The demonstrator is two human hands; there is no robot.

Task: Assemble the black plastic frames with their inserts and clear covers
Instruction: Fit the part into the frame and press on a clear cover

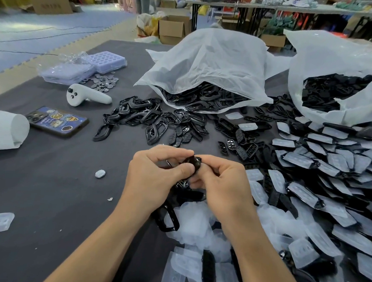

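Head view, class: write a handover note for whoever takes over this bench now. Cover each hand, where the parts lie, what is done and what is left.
Hands: left hand and right hand both pinch one black frame; how far it is fitted cannot be seen.
Parts: loose frames lie ahead, with more spilling from the white bag. Inserts are right of centre, clear covers between the forearms.
Done: a large heap of covered pieces at right, apparently finished.
Left: the held piece, then the loose and bagged frames.
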